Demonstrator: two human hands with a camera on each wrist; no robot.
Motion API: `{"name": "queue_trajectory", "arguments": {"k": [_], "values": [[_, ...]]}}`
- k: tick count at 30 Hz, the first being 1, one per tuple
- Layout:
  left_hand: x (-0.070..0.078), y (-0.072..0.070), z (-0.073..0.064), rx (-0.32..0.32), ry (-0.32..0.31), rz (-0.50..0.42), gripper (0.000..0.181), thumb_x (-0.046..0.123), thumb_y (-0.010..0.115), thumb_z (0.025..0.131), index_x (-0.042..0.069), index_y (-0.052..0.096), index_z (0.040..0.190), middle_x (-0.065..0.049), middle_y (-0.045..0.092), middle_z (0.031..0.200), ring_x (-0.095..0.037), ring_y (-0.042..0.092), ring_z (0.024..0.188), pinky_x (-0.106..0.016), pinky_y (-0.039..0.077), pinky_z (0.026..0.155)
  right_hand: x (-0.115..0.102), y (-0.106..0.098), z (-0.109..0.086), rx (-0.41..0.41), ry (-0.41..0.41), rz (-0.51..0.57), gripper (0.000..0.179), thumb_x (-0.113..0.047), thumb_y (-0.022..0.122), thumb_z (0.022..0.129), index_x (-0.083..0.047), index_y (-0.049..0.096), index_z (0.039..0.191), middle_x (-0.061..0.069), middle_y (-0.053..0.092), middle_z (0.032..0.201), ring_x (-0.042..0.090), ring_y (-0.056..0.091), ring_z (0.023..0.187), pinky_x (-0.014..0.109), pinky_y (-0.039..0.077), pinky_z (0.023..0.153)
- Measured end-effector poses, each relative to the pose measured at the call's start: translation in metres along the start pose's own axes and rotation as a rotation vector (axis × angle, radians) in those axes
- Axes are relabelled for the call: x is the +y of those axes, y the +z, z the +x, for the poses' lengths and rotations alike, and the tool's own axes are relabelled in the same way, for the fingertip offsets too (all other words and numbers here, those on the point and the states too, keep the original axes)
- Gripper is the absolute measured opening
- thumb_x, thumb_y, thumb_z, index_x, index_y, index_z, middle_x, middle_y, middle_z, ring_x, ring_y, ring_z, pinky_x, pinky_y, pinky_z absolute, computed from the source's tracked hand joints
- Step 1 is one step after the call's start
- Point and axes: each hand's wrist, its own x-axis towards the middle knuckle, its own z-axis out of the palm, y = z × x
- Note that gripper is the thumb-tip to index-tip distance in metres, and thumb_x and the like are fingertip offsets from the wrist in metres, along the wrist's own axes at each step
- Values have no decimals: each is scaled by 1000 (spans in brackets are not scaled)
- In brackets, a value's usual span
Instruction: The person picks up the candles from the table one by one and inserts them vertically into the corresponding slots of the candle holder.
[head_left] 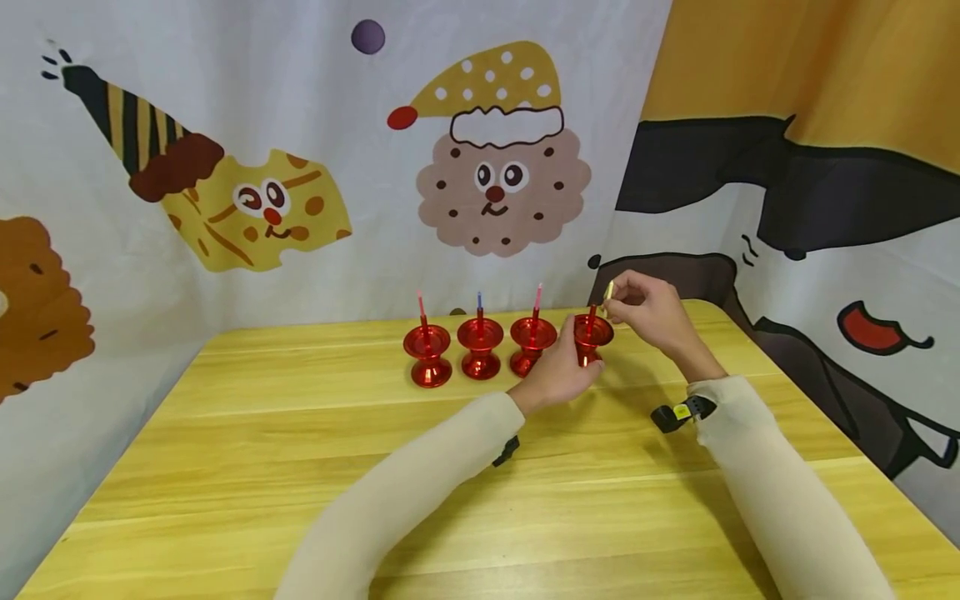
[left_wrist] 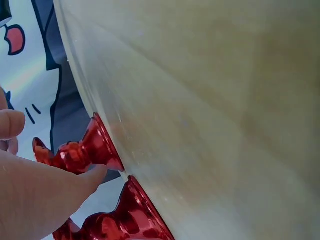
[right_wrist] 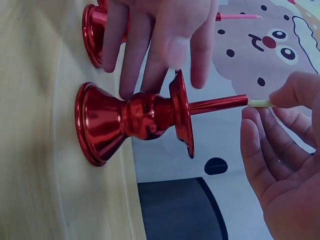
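My right hand [head_left: 643, 310] pinches a short pale-yellow candle [right_wrist: 259, 103] between thumb and fingertips. Its lower end meets the top of the thin red tube on the rightmost shiny red candle holder [right_wrist: 145, 116]. That holder stands upright on the table. Beside it, my left hand [head_left: 561, 372] is spread low, with straight fingers [right_wrist: 137, 57] reaching behind the holder's waist. In the left wrist view, the thumb [left_wrist: 92, 180] overlaps the holder's base. Part of the neighbouring holder [head_left: 531, 333], which bears a pink candle [head_left: 538, 296], is hidden behind the left hand.
Further left in the row stand a red holder [head_left: 480, 335] with a blue candle [head_left: 480, 301] and another holder [head_left: 427, 342] with a pink candle [head_left: 421, 302]. The yellow wood-grain table [head_left: 300, 467] ends close behind them at a cartoon-printed curtain [head_left: 315, 75].
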Motion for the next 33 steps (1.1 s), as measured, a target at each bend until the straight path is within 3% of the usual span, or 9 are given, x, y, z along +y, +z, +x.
{"name": "queue_trajectory", "arguments": {"k": [4,8,13,18,23,33], "values": [[-2,6,7,20,-28,51,100,38,68,107,12,2,178,-21,44,169,-32,63,137,-46,49,116,0,2,4,33,-16,28,4,-4,71,102,0,71,103,18,76,97,21,75,80,17,59,71],[8,5,3,40,-58,70,96,37,63,110,7,1,177,-22,43,170,-33,55,146,-44,44,120,-2,4,8,53,-18,48,9,-8,72,104,1,72,104,19,78,100,21,75,81,17,59,73],[21,4,0,37,-117,58,90,39,56,114,6,1,177,-20,35,175,-33,47,153,-44,39,124,-3,4,12,68,-31,44,11,-9,72,105,2,73,107,19,77,100,8,72,78,17,59,72],[34,2,-3,22,-161,68,84,39,50,117,6,2,177,-22,34,174,-35,47,153,-46,40,124,-4,4,13,57,-37,19,10,-8,73,105,1,74,109,18,77,100,5,70,77,15,57,71],[47,-2,-12,21,-192,98,78,37,46,119,8,2,177,-22,35,174,-33,48,153,-43,40,124,-3,6,13,51,-52,-8,8,-5,73,104,1,74,108,17,77,97,10,70,78,15,55,70],[44,-1,-8,30,-182,110,77,36,46,119,7,4,177,-23,38,171,-33,51,150,-41,41,123,-1,6,15,67,-100,-97,5,-7,75,103,-2,76,101,12,77,93,15,69,81,15,50,70]]}}
